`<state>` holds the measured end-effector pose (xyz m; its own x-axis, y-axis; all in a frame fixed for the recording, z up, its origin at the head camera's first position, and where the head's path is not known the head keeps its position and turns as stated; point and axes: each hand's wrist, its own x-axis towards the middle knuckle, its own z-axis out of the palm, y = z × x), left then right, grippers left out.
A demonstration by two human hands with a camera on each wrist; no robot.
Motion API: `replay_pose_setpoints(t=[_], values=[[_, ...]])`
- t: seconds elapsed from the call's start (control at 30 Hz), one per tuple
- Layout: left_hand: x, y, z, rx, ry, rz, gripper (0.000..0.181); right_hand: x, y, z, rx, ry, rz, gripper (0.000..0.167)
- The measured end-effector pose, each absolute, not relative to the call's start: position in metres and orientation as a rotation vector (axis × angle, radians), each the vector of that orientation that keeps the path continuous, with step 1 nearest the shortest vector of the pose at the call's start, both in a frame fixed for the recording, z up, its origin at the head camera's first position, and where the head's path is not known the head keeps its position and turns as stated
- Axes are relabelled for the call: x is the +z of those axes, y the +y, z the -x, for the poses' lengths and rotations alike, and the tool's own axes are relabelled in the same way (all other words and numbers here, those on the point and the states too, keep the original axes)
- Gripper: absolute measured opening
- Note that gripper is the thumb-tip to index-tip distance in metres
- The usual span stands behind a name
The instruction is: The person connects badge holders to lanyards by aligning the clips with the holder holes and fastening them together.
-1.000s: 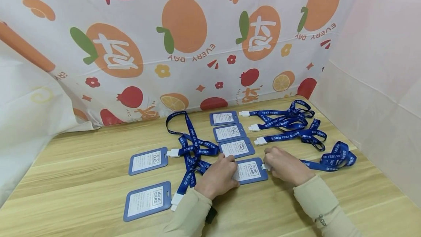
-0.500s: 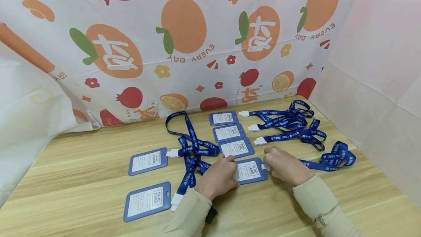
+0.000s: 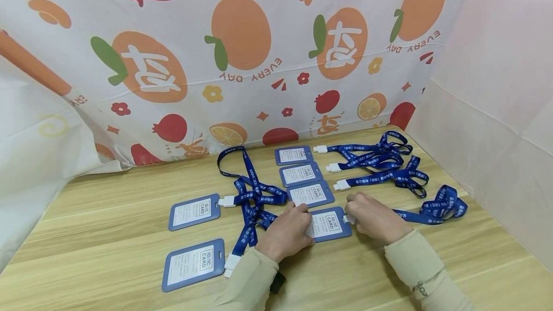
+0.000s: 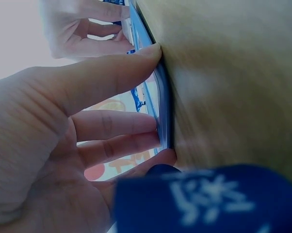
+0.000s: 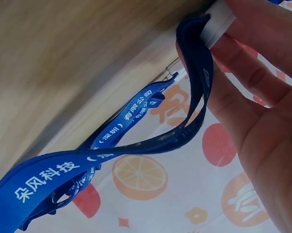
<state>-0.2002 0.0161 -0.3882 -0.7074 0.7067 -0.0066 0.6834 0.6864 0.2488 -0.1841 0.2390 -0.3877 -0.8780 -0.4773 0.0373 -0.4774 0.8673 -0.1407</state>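
Note:
In the head view the left hand [image 3: 287,234] grips the left end of a blue-framed ID card holder [image 3: 330,224] lying on the table. The left wrist view shows the thumb and fingers of the left hand [image 4: 83,107] at the edges of the holder [image 4: 163,97]. At the holder's slotted right end, the right hand [image 3: 375,216] pinches the white clip of a blue lanyard [image 3: 414,217]. In the right wrist view the white clip [image 5: 218,23] is between the fingers of the right hand [image 5: 267,102], and the lanyard strap [image 5: 194,63] hangs from it.
Three card holders [image 3: 301,173] lie behind the hands, with separate lanyards [image 3: 371,161] to their right. On the left, two holders [image 3: 194,263] lie beside white clips on tangled blue lanyards [image 3: 255,196]. A printed cloth [image 3: 242,104] stands behind the wooden table [image 3: 108,234].

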Motion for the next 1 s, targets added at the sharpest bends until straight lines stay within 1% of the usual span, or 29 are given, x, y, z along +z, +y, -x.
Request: replay_pose_setpoints(t=[0.17, 0.67, 1.0], values=[[-0.3885, 0.0153, 0.1997, 0.345, 2.795, -1.165, 0.031, -0.3883, 0.239, 0.1838, 0.232, -3.009, -0.804, 0.026], [-0.3886, 0.0157, 0.1984, 0.353, 2.795, -1.155, 0.031, -0.3881, 0.2369, 0.1826, 0.226, -3.029, -0.783, 0.026], [-0.3876, 0.0161, 0.1989, 0.353, 2.792, -1.146, 0.031, -0.3869, 0.2317, 0.1828, 0.151, -3.052, -0.76, 0.022]])
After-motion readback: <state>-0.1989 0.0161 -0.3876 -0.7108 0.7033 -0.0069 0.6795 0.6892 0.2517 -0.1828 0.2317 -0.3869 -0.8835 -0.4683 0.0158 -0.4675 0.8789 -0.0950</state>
